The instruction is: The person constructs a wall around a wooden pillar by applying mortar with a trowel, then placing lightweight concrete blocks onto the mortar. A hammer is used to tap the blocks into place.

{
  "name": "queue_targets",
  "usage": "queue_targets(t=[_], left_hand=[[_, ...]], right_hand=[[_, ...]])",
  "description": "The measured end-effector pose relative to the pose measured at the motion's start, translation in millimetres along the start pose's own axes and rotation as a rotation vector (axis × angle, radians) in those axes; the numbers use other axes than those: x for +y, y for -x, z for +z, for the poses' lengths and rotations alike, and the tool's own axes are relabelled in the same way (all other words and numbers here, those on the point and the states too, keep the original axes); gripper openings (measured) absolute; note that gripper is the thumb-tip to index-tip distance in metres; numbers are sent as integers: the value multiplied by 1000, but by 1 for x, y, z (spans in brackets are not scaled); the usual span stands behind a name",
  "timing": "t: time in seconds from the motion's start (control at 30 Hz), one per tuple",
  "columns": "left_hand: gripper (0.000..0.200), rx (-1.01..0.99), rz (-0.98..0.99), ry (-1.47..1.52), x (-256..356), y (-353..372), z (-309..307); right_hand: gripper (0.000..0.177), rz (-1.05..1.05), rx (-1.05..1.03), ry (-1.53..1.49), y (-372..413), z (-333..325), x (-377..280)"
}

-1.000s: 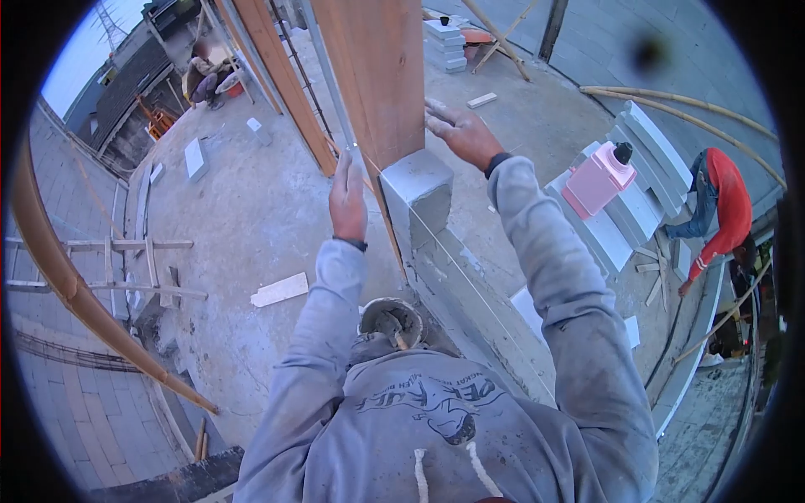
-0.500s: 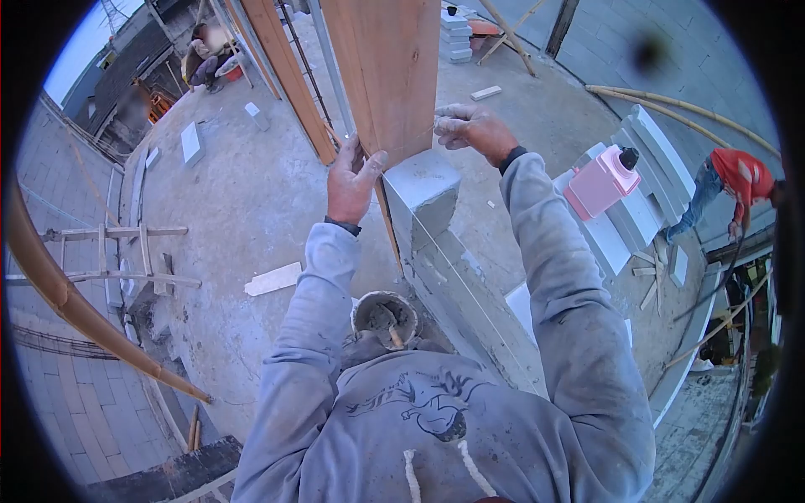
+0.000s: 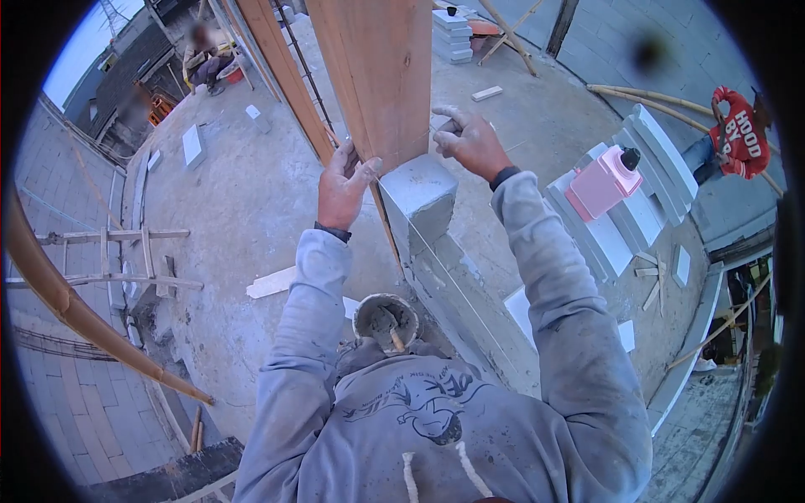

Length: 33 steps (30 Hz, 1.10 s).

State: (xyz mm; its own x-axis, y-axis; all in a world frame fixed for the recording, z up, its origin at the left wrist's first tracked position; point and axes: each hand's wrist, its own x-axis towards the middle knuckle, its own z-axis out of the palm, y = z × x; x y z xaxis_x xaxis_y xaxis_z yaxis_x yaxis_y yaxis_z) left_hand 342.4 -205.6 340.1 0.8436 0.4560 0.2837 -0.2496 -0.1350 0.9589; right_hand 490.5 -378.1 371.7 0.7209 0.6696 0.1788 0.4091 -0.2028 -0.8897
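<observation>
My left hand is closed around the lower left edge of an upright wooden board, its thumb on the front side. A thin string runs from near that thumb down along the block wall; whether the thumb presses on it is hard to see. My right hand hovers just off the board's right edge, index finger stretched toward it and the other fingers bent; I see nothing in it. Between and below my hands, a grey block tops the end of the low wall, against the board.
A bucket of mortar with a trowel stands close to my body. On the right, a pink jug sits on stacked white blocks. A person in red is beyond them; another person crouches at far left.
My right hand has drawn slightly away from the board's edge, its index finger now extended. My left hand keeps its place on the board. The person in red has straightened and turned.
</observation>
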Motion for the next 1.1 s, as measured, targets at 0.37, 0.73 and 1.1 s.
queue_targets(t=[0.37,0.73,1.1], left_hand=[[66,22,-25,-67,-4,-3,-2],[69,5,-9,-152,-16,-7,-8],[73,-9,-5,-119,-14,-6,-7]], right_hand=[[16,144,130,-235,-21,4,24],[12,195,125,-449,-10,-4,12],[44,-77,-109,-266,-26,-7,9]])
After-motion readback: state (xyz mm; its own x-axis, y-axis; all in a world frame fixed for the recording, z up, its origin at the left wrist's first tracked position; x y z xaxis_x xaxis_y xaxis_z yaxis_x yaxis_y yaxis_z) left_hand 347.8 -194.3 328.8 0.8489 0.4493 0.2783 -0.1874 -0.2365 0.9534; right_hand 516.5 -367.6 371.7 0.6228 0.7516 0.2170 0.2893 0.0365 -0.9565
